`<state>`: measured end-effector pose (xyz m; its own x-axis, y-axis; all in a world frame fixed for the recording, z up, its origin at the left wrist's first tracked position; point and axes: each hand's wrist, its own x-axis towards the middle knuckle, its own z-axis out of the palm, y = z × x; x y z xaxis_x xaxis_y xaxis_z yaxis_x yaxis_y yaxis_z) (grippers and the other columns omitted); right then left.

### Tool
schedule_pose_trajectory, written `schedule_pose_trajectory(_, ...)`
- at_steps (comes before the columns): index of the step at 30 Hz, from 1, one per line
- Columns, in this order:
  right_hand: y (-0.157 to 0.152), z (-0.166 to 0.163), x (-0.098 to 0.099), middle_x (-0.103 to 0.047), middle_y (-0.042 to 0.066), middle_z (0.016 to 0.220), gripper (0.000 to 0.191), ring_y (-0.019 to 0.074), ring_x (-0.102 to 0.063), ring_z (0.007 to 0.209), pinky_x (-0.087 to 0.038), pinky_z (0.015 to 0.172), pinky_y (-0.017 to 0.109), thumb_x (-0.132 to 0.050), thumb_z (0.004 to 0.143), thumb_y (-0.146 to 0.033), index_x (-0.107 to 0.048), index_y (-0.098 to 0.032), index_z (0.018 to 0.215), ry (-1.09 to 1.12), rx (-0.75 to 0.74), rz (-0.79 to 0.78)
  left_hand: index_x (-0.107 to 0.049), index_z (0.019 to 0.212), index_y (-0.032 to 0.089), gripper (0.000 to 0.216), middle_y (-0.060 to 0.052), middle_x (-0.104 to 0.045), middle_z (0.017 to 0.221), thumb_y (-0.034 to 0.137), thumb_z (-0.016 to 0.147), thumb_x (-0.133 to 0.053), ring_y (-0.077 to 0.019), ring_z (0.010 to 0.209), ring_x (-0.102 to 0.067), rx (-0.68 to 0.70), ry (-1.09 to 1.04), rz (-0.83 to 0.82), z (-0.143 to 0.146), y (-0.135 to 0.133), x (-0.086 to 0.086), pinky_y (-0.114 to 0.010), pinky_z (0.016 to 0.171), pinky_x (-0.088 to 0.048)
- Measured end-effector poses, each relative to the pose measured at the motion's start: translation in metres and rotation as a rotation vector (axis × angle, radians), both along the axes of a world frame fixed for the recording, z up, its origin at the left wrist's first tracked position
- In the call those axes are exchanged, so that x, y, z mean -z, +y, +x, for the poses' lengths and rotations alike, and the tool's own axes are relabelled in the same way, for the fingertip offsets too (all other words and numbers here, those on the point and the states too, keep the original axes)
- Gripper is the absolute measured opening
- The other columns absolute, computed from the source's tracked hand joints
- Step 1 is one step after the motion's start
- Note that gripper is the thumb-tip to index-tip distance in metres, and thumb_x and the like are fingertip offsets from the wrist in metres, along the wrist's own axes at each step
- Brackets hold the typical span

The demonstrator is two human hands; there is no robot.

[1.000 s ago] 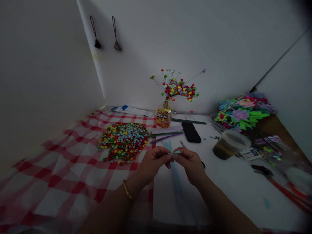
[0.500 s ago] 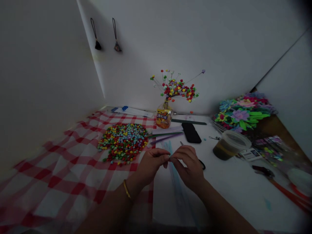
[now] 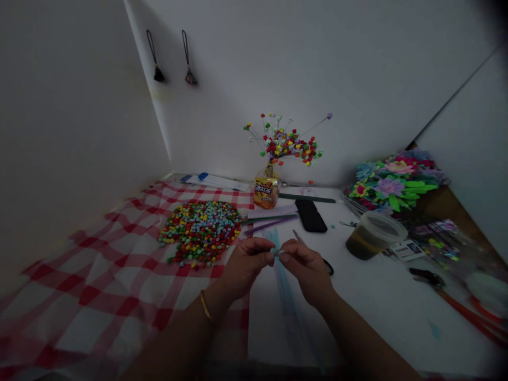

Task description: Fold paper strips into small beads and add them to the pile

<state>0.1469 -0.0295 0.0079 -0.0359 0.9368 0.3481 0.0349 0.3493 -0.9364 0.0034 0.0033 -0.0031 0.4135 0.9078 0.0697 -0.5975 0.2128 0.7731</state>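
My left hand [image 3: 251, 264] and my right hand [image 3: 306, 269] meet above the table edge of the cloth. Between their fingertips is a small light-blue folded paper strip [image 3: 277, 253], pinched from both sides; its exact shape is too small to make out. Beneath the hands lie long light-blue paper strips [image 3: 286, 296]. A pair of scissors [image 3: 329, 267] is partly hidden behind my right hand, its handle and blade tip showing. To the left of my left hand spreads a pile of tiny multicoloured folded paper stars [image 3: 202, 230].
A red-and-white checked cloth [image 3: 130, 301] covers the left side. Behind are a bottle of star-tipped stems [image 3: 265, 191], purple strips [image 3: 270, 225] and a black phone [image 3: 311, 216]. Rightward stand a tub of dark liquid [image 3: 373, 237], fuzzy flowers [image 3: 391, 185] and red-handled pliers [image 3: 432, 278].
My right fingers have shifted and drawn slightly apart from the left ones, so more of the light-blue paper shows between them. The scissors' blade is more visible.
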Motion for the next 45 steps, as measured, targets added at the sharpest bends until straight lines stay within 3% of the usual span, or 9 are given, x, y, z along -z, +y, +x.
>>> schedule_pose_trajectory(3,-0.0004,-0.0035,-0.0010,-0.058,0.000,0.067,0.016,0.0155,-0.053,0.069,-0.042,0.071,0.031,-0.062,0.077,-0.034,-0.062,-0.021,0.067,0.165,-0.066,-0.171,-0.069,0.071,0.015,0.021,0.001,-0.065,0.063,0.015,0.053,-0.080,-0.0092,0.057,-0.056,-0.014,0.002,0.016,0.0004,0.0002,-0.0001,-0.024,0.059,-0.043)
schedule_pose_trajectory(8,0.0023,-0.0040,0.0018,-0.057,-0.001,0.062,0.014,0.0149,-0.050,0.065,-0.040,0.069,0.031,-0.068,0.069,-0.029,-0.061,-0.018,0.063,0.338,-0.064,-0.294,-0.071,0.071,0.016,0.020,0.001,-0.066,0.064,0.016,0.053,-0.080,-0.0094,0.058,-0.057,-0.021,0.056,0.048,0.0004,0.0009,0.0023,-0.024,0.061,-0.044)
schedule_pose_trajectory(13,0.0045,-0.0003,0.0015,-0.056,-0.002,0.059,0.013,0.0131,-0.047,0.061,-0.036,0.064,0.028,-0.071,0.063,-0.025,-0.062,-0.018,0.060,0.313,-0.013,-0.361,-0.072,0.071,0.016,0.019,0.000,-0.067,0.065,0.014,0.053,-0.080,-0.0103,0.060,-0.058,-0.024,0.055,0.049,0.0007,0.0006,0.0016,-0.024,0.061,-0.045)
schedule_pose_trajectory(22,0.0044,0.0024,0.0010,-0.059,-0.002,0.059,0.014,0.0130,-0.051,0.063,-0.037,0.066,0.028,-0.071,0.064,-0.025,-0.060,-0.018,0.059,0.247,-0.075,-0.384,-0.073,0.074,0.016,0.018,-0.001,-0.069,0.068,0.011,0.057,-0.077,-0.0109,0.062,-0.059,-0.001,0.068,0.092,-0.0008,0.0008,0.0038,-0.024,0.063,-0.046)
schedule_pose_trajectory(26,0.0038,0.0026,-0.0014,-0.057,-0.004,0.055,0.018,0.0122,-0.048,0.057,-0.037,0.061,0.028,-0.073,0.062,-0.031,-0.061,-0.019,0.058,0.151,0.005,-0.374,-0.073,0.074,0.015,0.018,-0.001,-0.069,0.070,0.010,0.058,-0.077,-0.0109,0.064,-0.060,0.005,0.089,0.121,-0.0011,0.0012,0.0056,-0.024,0.064,-0.047)
schedule_pose_trajectory(28,0.0030,0.0030,-0.0023,-0.057,-0.003,0.057,0.019,0.0130,-0.049,0.059,-0.038,0.062,0.029,-0.072,0.063,-0.035,-0.062,-0.020,0.059,0.049,0.096,-0.302,-0.072,0.073,0.016,0.018,-0.001,-0.069,0.071,0.011,0.057,-0.077,-0.0113,0.065,-0.060,-0.023,0.091,0.111,-0.0007,0.0012,0.0055,-0.024,0.065,-0.047)
schedule_pose_trajectory(34,-0.0002,0.0038,-0.0024,-0.061,0.001,0.075,0.011,0.0180,-0.058,0.073,-0.046,0.070,0.034,-0.067,0.071,-0.033,-0.067,-0.023,0.073,-0.351,0.270,0.157,-0.071,0.072,0.016,0.018,-0.001,-0.069,0.072,0.013,0.055,-0.078,-0.0123,0.069,-0.060,-0.127,0.113,0.072,-0.0009,0.0017,0.0021,-0.024,0.068,-0.047)
schedule_pose_trajectory(42,0.0000,0.0041,0.0031,-0.064,0.004,0.076,0.009,0.0192,-0.060,0.076,-0.049,0.070,0.036,-0.063,0.075,-0.026,-0.068,-0.022,0.081,-0.591,0.407,0.430,-0.071,0.083,0.019,0.030,0.000,-0.070,0.078,0.011,0.055,-0.078,-0.0117,0.072,-0.061,-0.126,0.083,0.065,-0.0007,0.0028,0.0070,-0.023,0.068,-0.047)
schedule_pose_trajectory(45,0.0010,0.0029,0.0025,-0.065,0.004,0.074,0.009,0.0188,-0.060,0.075,-0.048,0.071,0.036,-0.063,0.076,-0.022,-0.068,-0.022,0.083,-0.637,0.435,0.552,-0.072,0.080,0.018,0.024,-0.001,-0.070,0.076,0.012,0.058,-0.078,-0.0110,0.071,-0.061,-0.116,0.106,0.075,-0.0009,0.0033,0.0076,-0.022,0.068,-0.047)
